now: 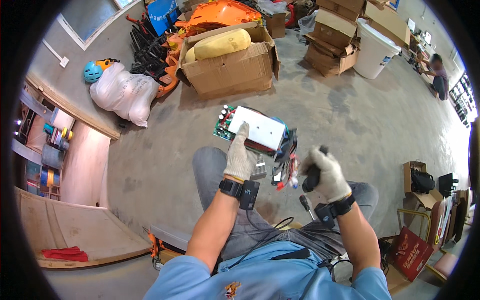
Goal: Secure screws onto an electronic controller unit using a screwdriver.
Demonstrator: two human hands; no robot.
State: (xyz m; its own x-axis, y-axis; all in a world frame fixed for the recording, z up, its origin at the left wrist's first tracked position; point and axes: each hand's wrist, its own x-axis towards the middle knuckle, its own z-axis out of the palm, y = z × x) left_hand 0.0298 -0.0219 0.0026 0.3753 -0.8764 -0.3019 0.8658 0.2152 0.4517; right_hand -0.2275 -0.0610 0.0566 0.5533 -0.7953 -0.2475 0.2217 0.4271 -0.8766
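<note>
Shirt [277, 267] is cropped; right grip [326, 173] half-hides black object [311, 180].

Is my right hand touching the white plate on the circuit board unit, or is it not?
Apart. The head view shows floor and dark parts between the right hand and the white plate.

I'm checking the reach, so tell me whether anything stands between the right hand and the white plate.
Coloured wires lie between the right hand and the white plate, off the plate's lower right corner. Whether they would block a raised hand, this one view cannot settle.
</note>
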